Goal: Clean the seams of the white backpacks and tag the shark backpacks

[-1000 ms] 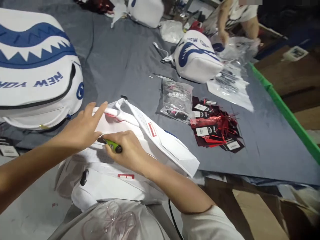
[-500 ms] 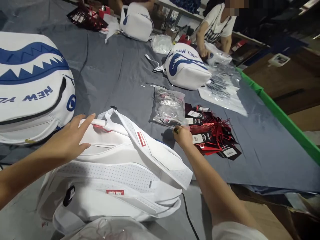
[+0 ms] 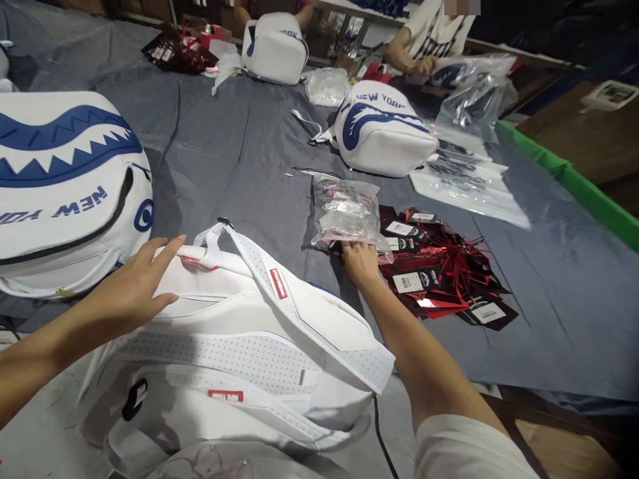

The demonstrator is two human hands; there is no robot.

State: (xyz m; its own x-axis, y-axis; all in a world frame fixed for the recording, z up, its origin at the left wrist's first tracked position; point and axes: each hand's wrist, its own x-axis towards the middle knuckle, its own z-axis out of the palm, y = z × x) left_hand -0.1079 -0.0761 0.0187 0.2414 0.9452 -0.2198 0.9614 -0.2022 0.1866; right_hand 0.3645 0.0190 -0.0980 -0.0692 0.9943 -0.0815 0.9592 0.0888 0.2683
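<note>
The left hand point(image 3: 130, 287) lay flat, fingers spread, on a soft white backpack point(image 3: 234, 359). The right hand point(image 3: 360, 261), fingers loosely curled, touched a light, slippery plastic bag point(image 3: 347, 214) just beyond its fingertips, likely easiest pinched at its near edge.

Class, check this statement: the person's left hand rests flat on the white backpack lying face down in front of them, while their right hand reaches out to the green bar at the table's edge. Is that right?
Not quite. The head view shows the right hand reaching to the clear plastic bag beside the red and black tags, not the green bar. The left hand does rest flat on the white backpack.
</note>
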